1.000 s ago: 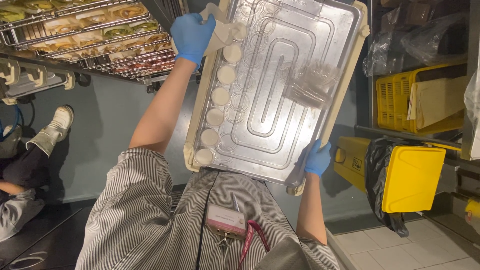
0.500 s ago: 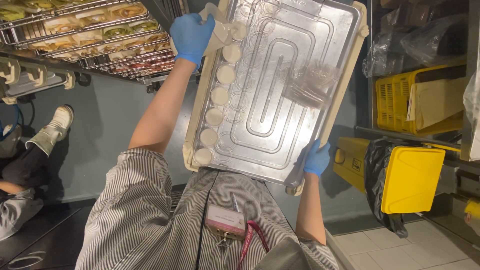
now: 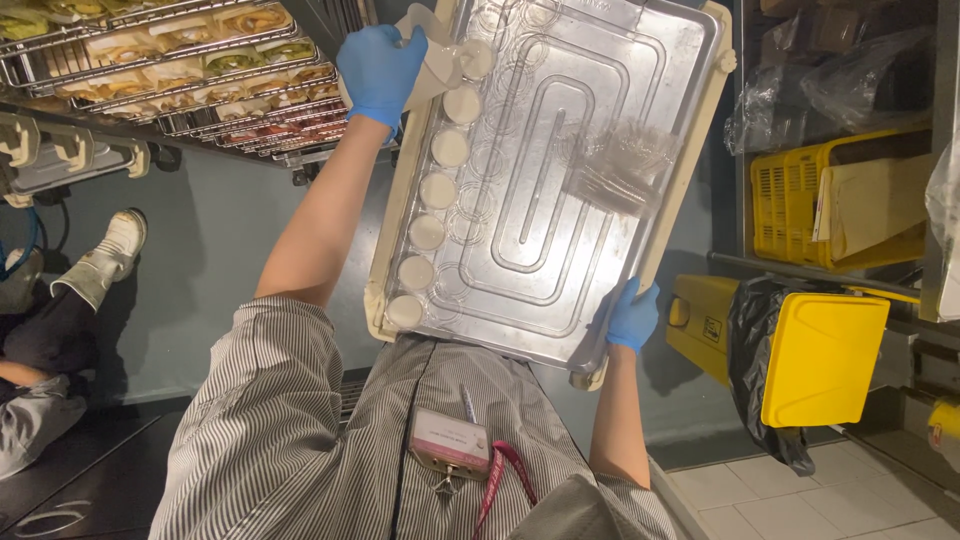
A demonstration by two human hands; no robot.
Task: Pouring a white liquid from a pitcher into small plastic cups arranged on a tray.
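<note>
A metal tray (image 3: 560, 250) on a cream plastic base is in front of my striped shirt. Down its left side runs a row of small round cups filled with white sauce (image 3: 428, 232). Beside them stand empty clear cups (image 3: 462, 225), and a pile of clear lids (image 3: 620, 165) lies on the right half. My left hand (image 3: 380, 68), in a blue glove, grips a white soft bag (image 3: 432, 55) over the far end of the cup row. My right hand (image 3: 632, 318), also gloved, clasps the tray's near right edge.
A wire rack of wrapped sandwiches (image 3: 180, 60) stands at the upper left. Another person's leg and white shoe (image 3: 105, 262) are at the left. A yellow lidded bin with a black liner (image 3: 800, 355) and a yellow crate (image 3: 820, 195) sit at the right. A badge (image 3: 450, 440) hangs on my chest.
</note>
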